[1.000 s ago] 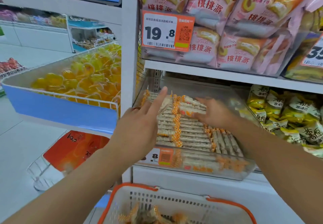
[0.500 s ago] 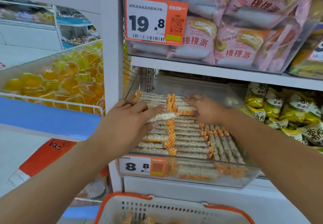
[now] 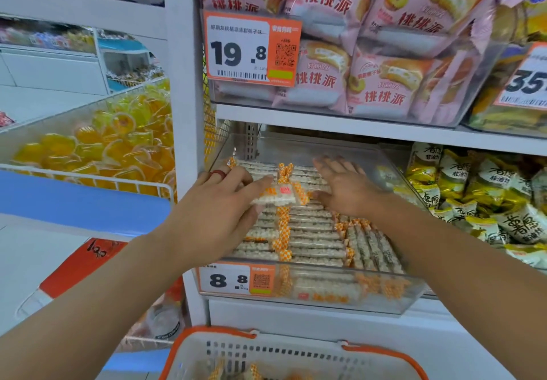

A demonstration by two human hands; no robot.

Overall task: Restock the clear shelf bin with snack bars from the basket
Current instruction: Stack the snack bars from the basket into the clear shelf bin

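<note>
On a shop shelf at chest height sits the clear bin (image 3: 310, 296), its floor covered with rows of snack bars (image 3: 313, 240) in clear wrappers with orange checked ends. A price label reading 8.8 is fixed to its front wall.

The left hand (image 3: 213, 216) reaches into the bin from the left. Its grip pinches one bar (image 3: 276, 196) between thumb and fingers, holding it flat just above the back rows, near the middle seam where the orange ends meet. A second ago this hand was spread open over the left rows; now it has closed on the single bar and carried it toward the centre.

The right hand (image 3: 346, 187) lies flat on the right rows near the back, fingers straight and spread, grasping nothing. It has stayed in nearly the same place, pressing the bars level.

Judging from this, the step in hand is seating one bar into the back of the stack while the other hand steadies the rows. The bin already looks well filled, though a gap seems to remain at the rear.

Below, at the bottom edge of the view, is the white basket (image 3: 381, 353) with an orange rim. A few more bars (image 3: 236, 373) show inside it, so restocking is probably not finished.

Pink cake packets fill the shelf above, and yellow packets sit to the right.
</note>
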